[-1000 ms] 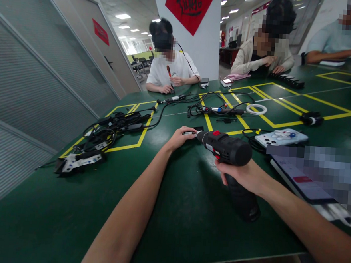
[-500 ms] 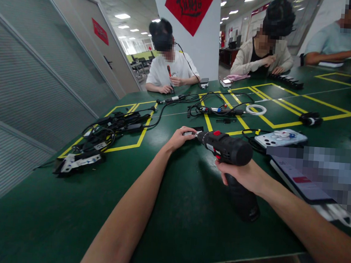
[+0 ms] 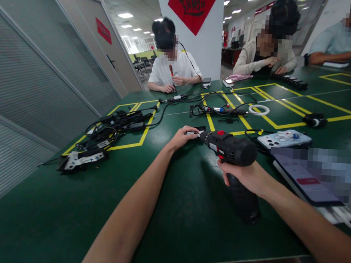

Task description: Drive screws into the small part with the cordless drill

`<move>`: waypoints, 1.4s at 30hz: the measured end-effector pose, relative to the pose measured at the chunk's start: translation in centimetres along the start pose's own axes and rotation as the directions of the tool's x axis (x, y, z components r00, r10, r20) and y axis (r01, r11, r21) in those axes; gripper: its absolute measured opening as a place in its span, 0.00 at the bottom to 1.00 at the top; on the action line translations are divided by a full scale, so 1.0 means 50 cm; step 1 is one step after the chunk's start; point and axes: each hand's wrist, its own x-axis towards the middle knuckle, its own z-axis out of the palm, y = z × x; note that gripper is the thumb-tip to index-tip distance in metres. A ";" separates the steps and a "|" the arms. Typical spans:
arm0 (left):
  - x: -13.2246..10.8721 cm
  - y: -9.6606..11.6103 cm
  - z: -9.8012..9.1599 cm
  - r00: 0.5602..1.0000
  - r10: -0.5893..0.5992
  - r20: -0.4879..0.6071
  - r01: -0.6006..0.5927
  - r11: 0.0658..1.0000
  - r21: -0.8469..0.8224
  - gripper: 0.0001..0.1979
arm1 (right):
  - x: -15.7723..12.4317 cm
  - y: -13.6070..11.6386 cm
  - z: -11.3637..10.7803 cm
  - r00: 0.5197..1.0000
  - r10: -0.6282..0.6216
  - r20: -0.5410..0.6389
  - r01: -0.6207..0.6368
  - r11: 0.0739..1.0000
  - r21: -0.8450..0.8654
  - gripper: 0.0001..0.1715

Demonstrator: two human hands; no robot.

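right hand (image 3: 244, 174) gripping drill (image 3: 230, 147), left hand (image 3: 182, 138) outstretched

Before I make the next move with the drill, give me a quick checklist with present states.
1. Drill gripped in right hand: ok.
2. Small dark piece held by left hand: ok.
3. Left fingers well clear of the drill's tip: not ok, they are right beside it.
4. Tip properly seated: cannot tell, too small.
5. Cable pile away from the drill: ok, off to the left.
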 end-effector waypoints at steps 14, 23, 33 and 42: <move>0.001 -0.001 0.001 1.000 0.007 -0.003 -0.008 1.000 -0.008 0.16 | 0.004 0.005 -0.001 1.000 -0.017 0.003 0.017 0.999 -0.033 0.10; 0.000 0.003 0.000 1.000 0.008 -0.007 -0.008 1.000 -0.002 0.15 | 0.004 0.012 0.001 0.999 -0.040 0.022 0.040 0.999 -0.014 0.12; 0.001 0.004 0.001 1.000 0.000 -0.013 0.000 1.000 -0.003 0.16 | -0.002 -0.003 0.003 1.000 -0.011 -0.004 0.011 1.000 -0.016 0.05; -0.001 0.007 0.000 1.000 0.009 -0.007 -0.009 1.000 0.003 0.16 | -0.004 -0.010 0.005 1.000 -0.011 -0.013 0.011 1.000 -0.001 0.04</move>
